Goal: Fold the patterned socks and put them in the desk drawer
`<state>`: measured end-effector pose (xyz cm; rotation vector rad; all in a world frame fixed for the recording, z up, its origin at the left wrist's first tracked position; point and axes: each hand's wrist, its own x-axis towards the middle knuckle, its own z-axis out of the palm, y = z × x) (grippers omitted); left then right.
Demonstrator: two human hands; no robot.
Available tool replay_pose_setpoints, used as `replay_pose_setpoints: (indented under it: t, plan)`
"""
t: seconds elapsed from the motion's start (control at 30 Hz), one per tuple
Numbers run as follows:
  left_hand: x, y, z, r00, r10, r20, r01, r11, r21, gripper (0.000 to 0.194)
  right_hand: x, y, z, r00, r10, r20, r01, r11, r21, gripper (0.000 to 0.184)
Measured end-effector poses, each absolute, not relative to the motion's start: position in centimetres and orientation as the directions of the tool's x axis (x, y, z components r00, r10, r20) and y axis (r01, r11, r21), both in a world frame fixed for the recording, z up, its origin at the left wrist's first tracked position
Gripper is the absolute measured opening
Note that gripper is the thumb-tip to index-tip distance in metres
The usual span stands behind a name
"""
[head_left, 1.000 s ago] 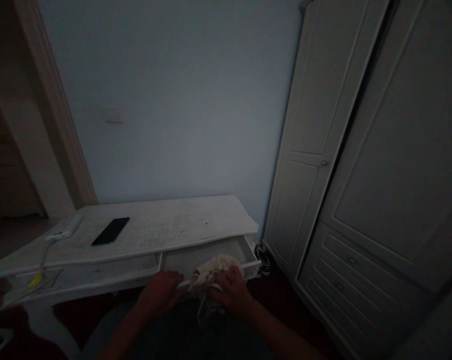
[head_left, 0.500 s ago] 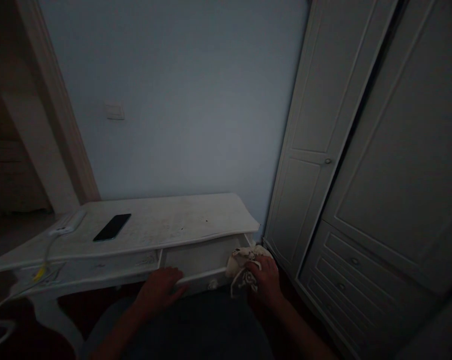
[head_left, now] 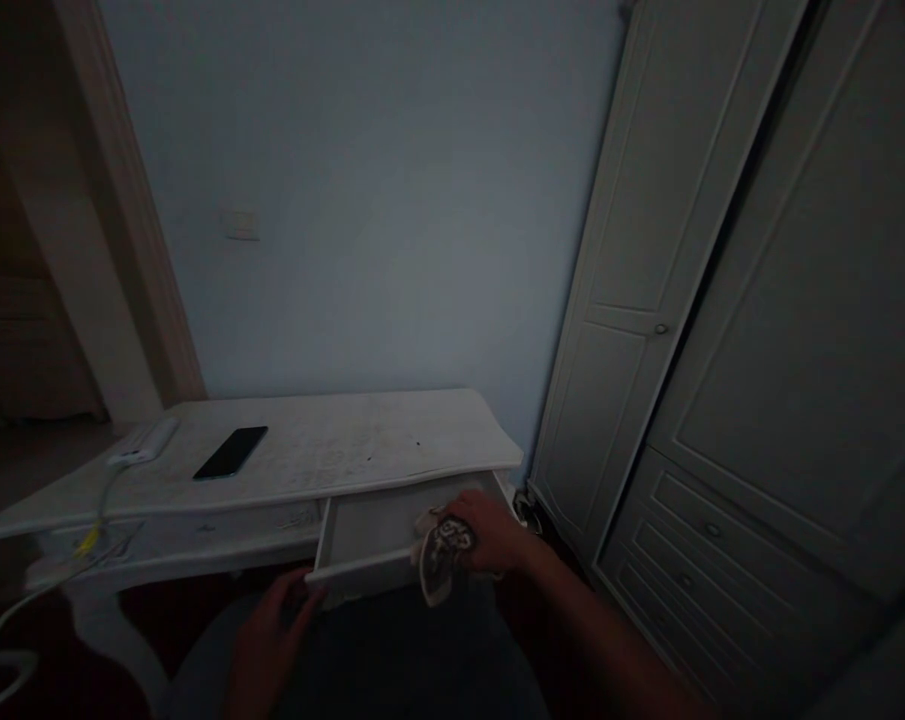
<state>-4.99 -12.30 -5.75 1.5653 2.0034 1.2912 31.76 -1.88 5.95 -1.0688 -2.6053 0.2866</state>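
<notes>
A white drawer (head_left: 366,532) stands pulled out from the right side of a white desk (head_left: 347,432). My left hand (head_left: 278,618) grips the drawer's front panel at its left corner, thumb and fingers either side of the edge. Bunched in my right hand (head_left: 489,535) is a light cloth (head_left: 441,562) with a dark floral pattern. That hand is over the right part of the drawer, and the cloth hangs down over the front panel. The drawer's knob is hidden behind the cloth.
A dark phone (head_left: 231,453) and a white power strip (head_left: 146,440) with a cable lie on the desk's left part. To the right stands a wardrobe (head_left: 617,400) with lower drawers (head_left: 692,555). A light switch (head_left: 240,225) is on the blue wall.
My right hand has carried the cloth from the drawer's right front corner leftward to over the drawer. The left hand has shifted left and down, now gripping the drawer's left corner.
</notes>
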Motion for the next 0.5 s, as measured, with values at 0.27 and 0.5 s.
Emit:
replay_pose_setpoints:
  t: [0.27, 0.5]
  plan:
    - [-5.1, -11.9, -5.1, -0.303, 0.912, 0.278, 0.620, -0.033, 0.784, 0.027, 20.8, 0.4, 5.8, -0.802, 0.596, 0.034, 0.559, 0.771, -0.306, 0.054]
    - [-4.9, -12.0, -5.5, -0.309, 0.908, 0.282, 0.646, -0.017, 0.763, 0.024, 19.5, 1.5, 5.9, -0.814, 0.579, -0.046, 0.562, 0.765, -0.314, 0.042]
